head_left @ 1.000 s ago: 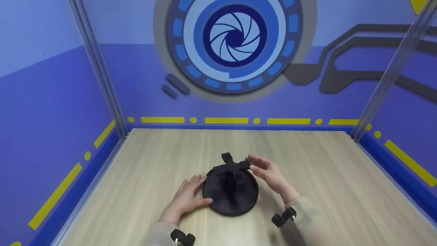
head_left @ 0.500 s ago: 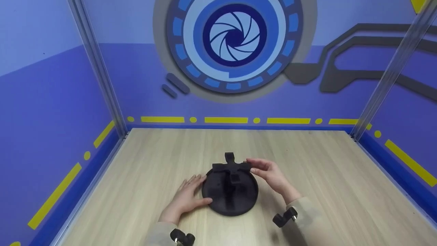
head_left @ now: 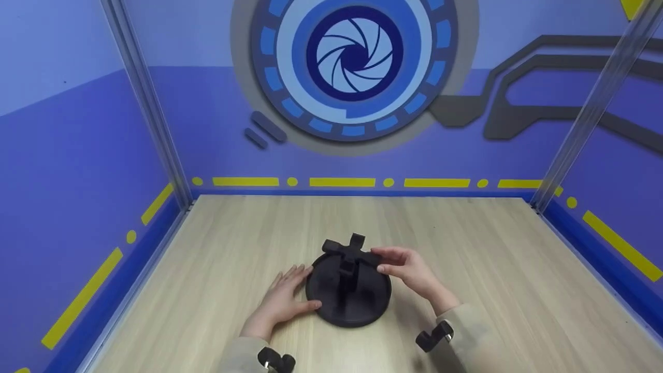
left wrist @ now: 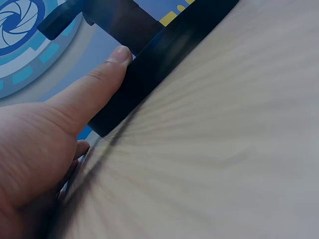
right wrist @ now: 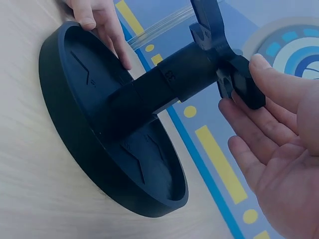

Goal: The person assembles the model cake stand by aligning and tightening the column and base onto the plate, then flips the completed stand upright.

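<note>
Wood table (head_left: 248,228) under round black base (head_left: 370,303), which lies flat. My left hand (head_left: 285,300) is at base's left, fingers spread, thumb on rim, probably bracing it. My right hand (head_left: 413,269), above base's right side, pinches one arm of the cross-shaped top (head_left: 352,252), I'd guess for leverage. Post (right wrist: 169,77) from base's middle carries the top.

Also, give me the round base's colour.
The round base is black; best seen from the right wrist.
</note>
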`<state>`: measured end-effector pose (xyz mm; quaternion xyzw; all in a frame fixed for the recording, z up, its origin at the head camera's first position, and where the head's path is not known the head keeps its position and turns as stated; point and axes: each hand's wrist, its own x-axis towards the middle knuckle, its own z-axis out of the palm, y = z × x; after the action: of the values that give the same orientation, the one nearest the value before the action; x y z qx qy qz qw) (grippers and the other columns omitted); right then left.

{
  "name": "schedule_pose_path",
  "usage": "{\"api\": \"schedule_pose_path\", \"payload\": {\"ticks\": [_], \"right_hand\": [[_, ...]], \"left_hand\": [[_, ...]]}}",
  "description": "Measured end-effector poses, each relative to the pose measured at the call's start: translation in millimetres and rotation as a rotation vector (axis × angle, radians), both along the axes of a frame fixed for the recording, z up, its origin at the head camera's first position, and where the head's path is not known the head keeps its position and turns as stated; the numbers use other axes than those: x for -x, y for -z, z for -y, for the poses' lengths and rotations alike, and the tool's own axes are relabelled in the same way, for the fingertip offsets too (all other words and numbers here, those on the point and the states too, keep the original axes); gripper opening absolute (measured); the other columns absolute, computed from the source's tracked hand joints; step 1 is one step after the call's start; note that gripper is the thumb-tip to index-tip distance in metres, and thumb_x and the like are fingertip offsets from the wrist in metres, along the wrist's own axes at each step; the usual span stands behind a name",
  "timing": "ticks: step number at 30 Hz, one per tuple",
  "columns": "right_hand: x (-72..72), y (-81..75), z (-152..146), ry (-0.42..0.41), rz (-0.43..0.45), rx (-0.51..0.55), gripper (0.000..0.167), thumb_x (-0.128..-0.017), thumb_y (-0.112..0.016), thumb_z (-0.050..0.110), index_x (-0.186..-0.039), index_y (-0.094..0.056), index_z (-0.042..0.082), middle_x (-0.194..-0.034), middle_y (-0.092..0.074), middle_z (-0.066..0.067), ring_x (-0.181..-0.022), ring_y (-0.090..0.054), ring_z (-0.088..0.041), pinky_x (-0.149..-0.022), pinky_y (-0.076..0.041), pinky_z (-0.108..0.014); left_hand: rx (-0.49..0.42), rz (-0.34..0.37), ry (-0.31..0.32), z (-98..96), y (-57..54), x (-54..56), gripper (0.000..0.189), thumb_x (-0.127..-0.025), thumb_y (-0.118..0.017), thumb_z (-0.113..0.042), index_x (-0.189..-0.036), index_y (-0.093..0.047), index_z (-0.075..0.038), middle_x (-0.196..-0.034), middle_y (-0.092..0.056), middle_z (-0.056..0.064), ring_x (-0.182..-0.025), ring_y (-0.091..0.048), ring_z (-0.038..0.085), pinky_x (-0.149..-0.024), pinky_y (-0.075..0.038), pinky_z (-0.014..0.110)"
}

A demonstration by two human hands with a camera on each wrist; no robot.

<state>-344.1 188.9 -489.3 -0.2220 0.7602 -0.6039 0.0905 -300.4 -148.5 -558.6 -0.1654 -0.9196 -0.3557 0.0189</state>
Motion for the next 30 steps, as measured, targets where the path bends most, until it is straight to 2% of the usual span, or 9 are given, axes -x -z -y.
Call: {"api": "schedule_pose_path", "payload": {"ticks": [7, 15, 22, 30], "right_hand": [[-6.6, -0.5, 5, -0.012, 0.002, 0.006, 0.05, -0.092, -0.075, 0.007, -0.138, -0.06, -0.007, -0.139, -0.063, -0.028, -0.109, -0.07, -0.001, -0.091, -0.058, -0.015], [-15.1, -0.3, 13, 0.019, -0.029, 0.018, 0.05, -0.09, -0.077, 0.005, -0.135, -0.062, -0.009, -0.135, -0.064, -0.03, -0.105, -0.07, -0.004, -0.087, -0.059, -0.016], [-27.9, -5.1, 23, 0.093, -0.063, 0.002, 0.049, -0.088, -0.079, 0.004, -0.133, -0.063, -0.009, -0.133, -0.065, -0.031, -0.099, -0.07, 0.001, -0.083, -0.06, -0.014], [-41.2, -4.6, 40, 0.192, -0.097, 0.038, 0.05, -0.083, -0.083, 0.001, -0.127, -0.064, -0.013, -0.125, -0.068, -0.032, -0.093, -0.071, -0.003, -0.081, -0.059, -0.014]], "left_hand": [[0.0, -0.001, 0.004, 0.1, 0.1, -0.2, 0.095, -0.082, -0.08, -0.056, -0.156, -0.044, -0.009, -0.164, -0.036, 0.025, -0.156, -0.028, 0.044, -0.131, -0.011, 0.063], [0.002, -0.004, 0.003, 0.4, 0.3, 0.4, 0.094, -0.082, -0.08, -0.055, -0.156, -0.044, -0.009, -0.164, -0.036, 0.025, -0.155, -0.028, 0.044, -0.131, -0.012, 0.063], [0.0, 0.009, 0.002, 0.0, -1.4, -0.8, 0.093, -0.083, -0.08, -0.054, -0.156, -0.045, -0.009, -0.165, -0.036, 0.022, -0.156, -0.028, 0.043, -0.131, -0.012, 0.063], [0.001, -0.006, 0.004, -0.5, -1.7, -0.9, 0.092, -0.083, -0.08, -0.053, -0.155, -0.045, -0.009, -0.164, -0.036, 0.023, -0.156, -0.029, 0.043, -0.131, -0.012, 0.064]]}}
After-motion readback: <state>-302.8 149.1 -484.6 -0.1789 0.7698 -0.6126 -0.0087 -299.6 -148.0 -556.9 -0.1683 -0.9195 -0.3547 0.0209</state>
